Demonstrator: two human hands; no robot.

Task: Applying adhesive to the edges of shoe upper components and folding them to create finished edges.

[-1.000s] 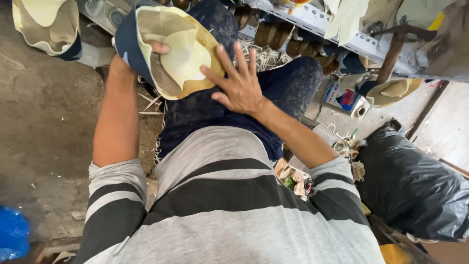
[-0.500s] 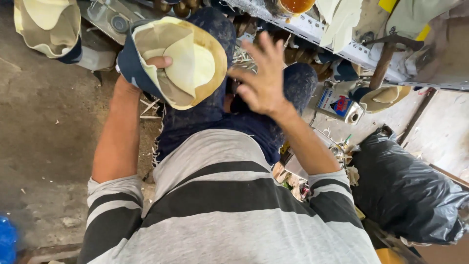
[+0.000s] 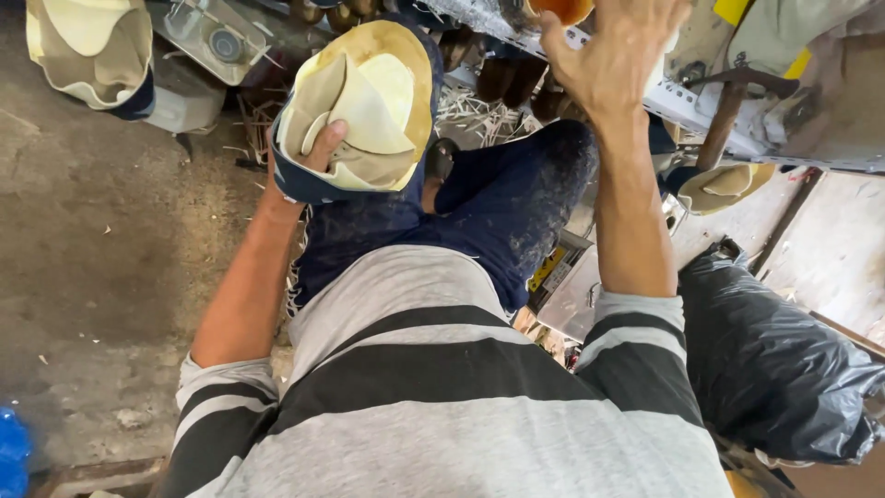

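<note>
Gritty concrete floor [image 3: 101,240], left hand [image 3: 313,157] grip clasping curved tan shoe upper [image 3: 359,111], right hand [image 3: 613,55] splayed open, empty

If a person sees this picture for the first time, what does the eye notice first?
First, the shoe upper, cream inside with a dark blue edge, held by the left hand above the knees. Next, the right hand raised with spread fingers toward the metal shelf at the top. A black plastic bag lies at right.

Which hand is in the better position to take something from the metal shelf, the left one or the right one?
Probably the right. The right hand is empty, fingers spread, raised at the metal shelf beside an orange object. The left hand is busy gripping the cream-lined shoe upper, farther from the shelf.
</note>
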